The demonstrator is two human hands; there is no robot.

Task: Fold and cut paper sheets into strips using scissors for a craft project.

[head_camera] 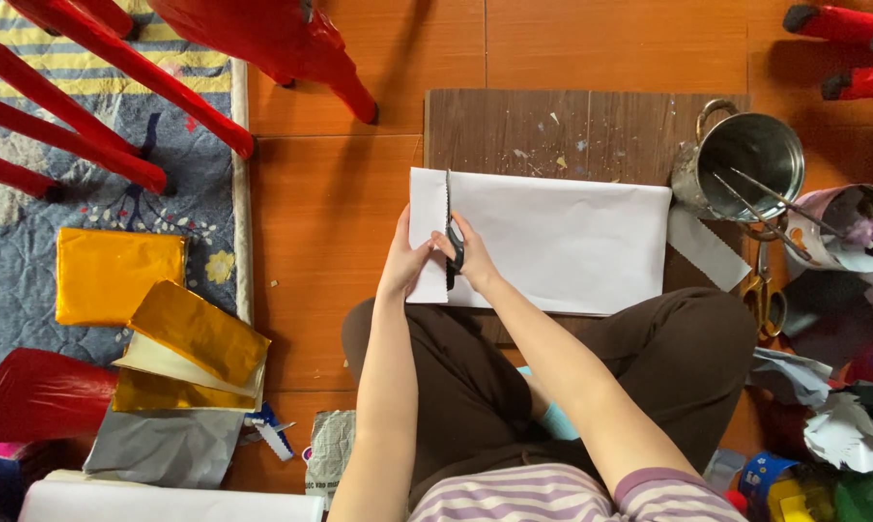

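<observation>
A large white paper sheet [562, 237] lies on a dark wooden board [552, 130] on the floor. My right hand [473, 259] grips black-handled scissors [449, 217] whose blades run up through the sheet near its left edge. My left hand [402, 261] pinches the narrow strip of paper left of the blades, at the sheet's near edge. Both forearms reach out over my crossed legs in dark trousers.
A metal cup [745, 159] with thin tools and a lilac tin [847, 227] stand at the board's right, with yellow-handled scissors [765, 290] and paper scraps [842, 425] nearby. Gold and silver foil sheets [156, 329] lie left on a rug. Red chair legs [98, 87] stand at the far left.
</observation>
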